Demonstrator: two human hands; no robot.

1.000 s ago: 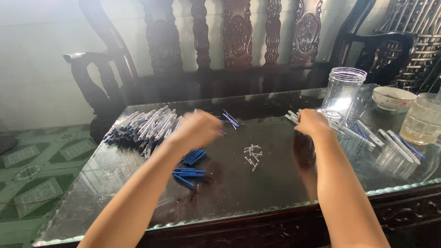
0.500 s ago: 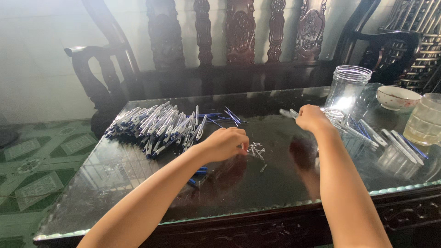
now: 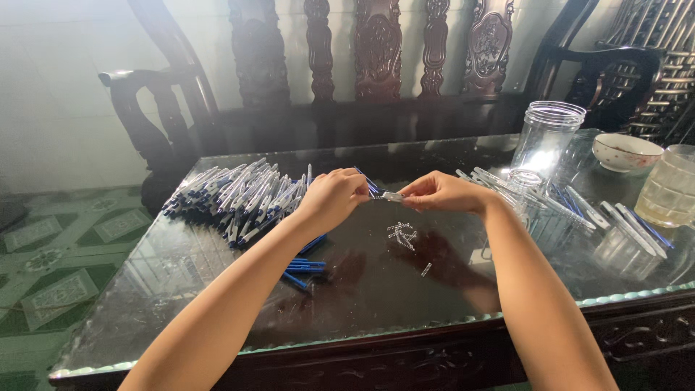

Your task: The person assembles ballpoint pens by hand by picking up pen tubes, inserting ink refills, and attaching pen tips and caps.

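My left hand (image 3: 334, 197) and my right hand (image 3: 441, 192) meet above the middle of the glass-topped table (image 3: 217, 318). Together they pinch a slim pen part (image 3: 387, 195) with a blue refill at the left hand's side and a clear piece at the right hand's side. Under the hands lies a small cluster of tiny metal springs (image 3: 402, 235). A few blue refills (image 3: 300, 266) rest on the glass near my left forearm. A large heap of assembled pens (image 3: 239, 194) lies to the left.
Clear pen barrels (image 3: 550, 203) spread out at the right, beside a tall clear jar (image 3: 544, 139). A bowl (image 3: 626, 152) and a glass mug (image 3: 670, 187) stand at the far right. A dark carved wooden bench (image 3: 376, 87) runs behind the table.
My left hand moved from the pen heap to the springs and then up to the centre. My right hand came in from the barrels at the right. Both now hold one pen part together.
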